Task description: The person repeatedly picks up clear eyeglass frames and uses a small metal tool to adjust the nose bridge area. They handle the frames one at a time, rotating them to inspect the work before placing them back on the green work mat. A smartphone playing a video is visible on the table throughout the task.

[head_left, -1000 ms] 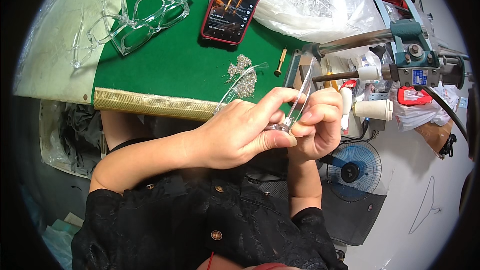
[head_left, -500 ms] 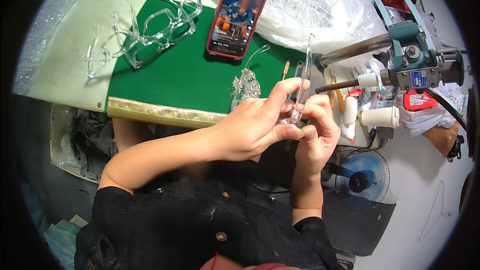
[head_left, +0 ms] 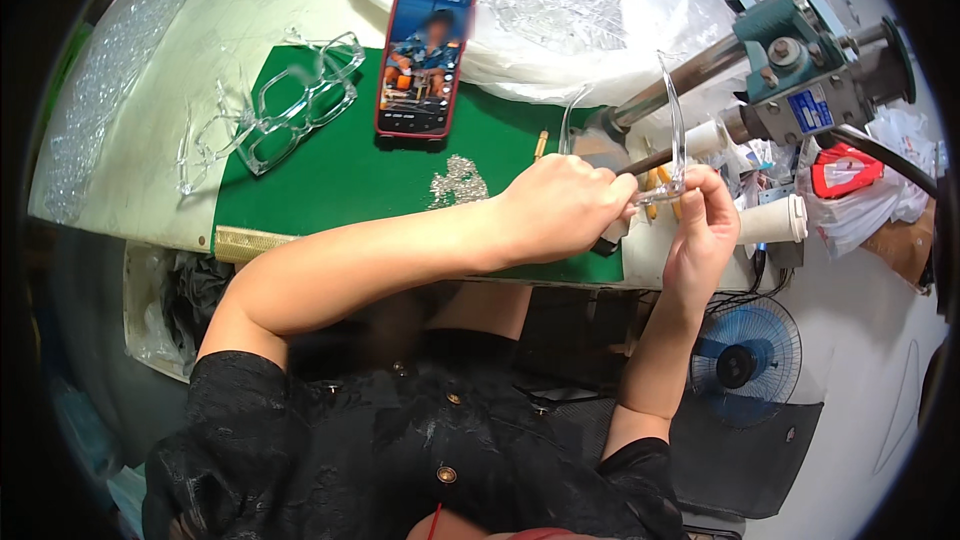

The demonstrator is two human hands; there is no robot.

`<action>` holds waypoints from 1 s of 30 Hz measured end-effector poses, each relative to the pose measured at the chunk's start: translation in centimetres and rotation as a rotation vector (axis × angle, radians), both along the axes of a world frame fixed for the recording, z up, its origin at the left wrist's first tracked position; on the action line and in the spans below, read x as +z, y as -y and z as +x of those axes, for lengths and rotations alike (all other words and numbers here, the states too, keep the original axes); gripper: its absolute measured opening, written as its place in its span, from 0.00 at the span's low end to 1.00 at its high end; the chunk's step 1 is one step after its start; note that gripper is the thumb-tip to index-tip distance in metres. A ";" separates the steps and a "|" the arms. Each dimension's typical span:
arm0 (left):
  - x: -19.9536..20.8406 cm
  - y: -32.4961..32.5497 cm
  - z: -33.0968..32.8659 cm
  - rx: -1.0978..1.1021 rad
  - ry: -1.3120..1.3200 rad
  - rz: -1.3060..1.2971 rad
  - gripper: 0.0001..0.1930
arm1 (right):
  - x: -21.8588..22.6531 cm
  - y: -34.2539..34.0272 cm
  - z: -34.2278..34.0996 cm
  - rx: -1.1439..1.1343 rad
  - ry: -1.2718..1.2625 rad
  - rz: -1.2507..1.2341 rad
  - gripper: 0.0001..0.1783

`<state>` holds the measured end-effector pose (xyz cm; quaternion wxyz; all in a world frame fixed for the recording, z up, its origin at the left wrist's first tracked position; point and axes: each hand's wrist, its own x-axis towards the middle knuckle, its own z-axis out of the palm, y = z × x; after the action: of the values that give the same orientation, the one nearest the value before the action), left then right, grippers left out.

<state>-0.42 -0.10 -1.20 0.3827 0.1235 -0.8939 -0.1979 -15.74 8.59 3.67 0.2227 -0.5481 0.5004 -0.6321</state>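
Left hand [head_left: 570, 212]: grip curled closed on clear glasses [head_left: 679, 135] | right hand [head_left: 703, 232]: grip pinched near their hinge | glasses: between hands, machine [head_left: 790, 65] at one o'clock, metal bits [head_left: 458, 182] at nine, phone [head_left: 424, 60] at ten | step, judged: two-handed handling; next move calls for steady, gentle pressure

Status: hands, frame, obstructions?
Left hand and right hand both grip the clear eyeglass frame. Temples point up in view. Machine rod appears between them; contact unclear.
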 end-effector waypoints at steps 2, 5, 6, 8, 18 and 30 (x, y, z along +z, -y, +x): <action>1.1 -0.2 -1.6 0.029 0.031 -0.009 0.10 | 0.0 0.1 -1.6 -0.096 0.060 -0.032 0.08; 1.7 0.0 -3.0 0.075 0.033 0.008 0.11 | -0.2 1.1 -3.4 -0.132 -0.037 -0.048 0.06; 1.7 -0.1 -3.5 0.089 0.024 0.000 0.11 | -0.1 1.4 -3.5 -0.114 -0.008 -0.063 0.06; 1.7 -0.2 -4.1 0.095 -0.010 -0.006 0.11 | 0.1 1.5 -3.7 -0.097 0.035 -0.062 0.06; 1.9 0.0 -7.2 0.123 -0.041 -0.004 0.11 | 0.1 2.6 -6.5 -0.237 -0.001 -0.117 0.09; 1.6 -0.5 -8.4 0.135 -0.131 0.077 0.11 | 9.4 0.3 -5.0 -0.056 -0.217 -0.857 0.20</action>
<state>-8.84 0.45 0.41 0.4476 0.1849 -0.8484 -0.2136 -20.72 8.33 13.10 -0.0957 -0.6405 0.2283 -0.7270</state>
